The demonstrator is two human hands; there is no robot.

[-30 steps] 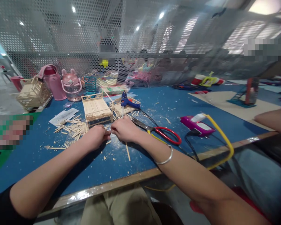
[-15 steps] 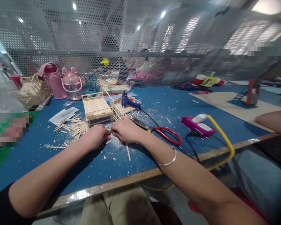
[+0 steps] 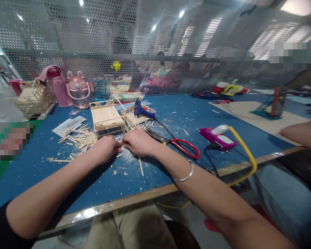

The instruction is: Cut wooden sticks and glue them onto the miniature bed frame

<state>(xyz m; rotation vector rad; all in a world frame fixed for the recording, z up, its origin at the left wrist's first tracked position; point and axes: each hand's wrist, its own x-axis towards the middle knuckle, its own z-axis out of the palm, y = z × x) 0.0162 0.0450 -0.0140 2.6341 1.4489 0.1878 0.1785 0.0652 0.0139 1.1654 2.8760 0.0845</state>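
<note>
My left hand and my right hand meet low over the blue table, fingertips pinched and nearly touching. Whatever they pinch is too small to make out. A thin wooden stick shows below my right hand; whether it is held or lies on the table I cannot tell. Just beyond the hands stands a small bed-like frame of sticks. A blue glue gun rests behind my right hand, over a second stick piece. Red-handled scissors lie beside my right wrist.
Cut sticks and shavings are scattered left of my hands, near a paper slip. A pink bottle and a clear pink-lidded jar stand behind. At right are a purple device with a yellow cable and another person's arm.
The view has shifted slightly. Both hands keep their pinched pose together, and the things on the table stay in place.
</note>
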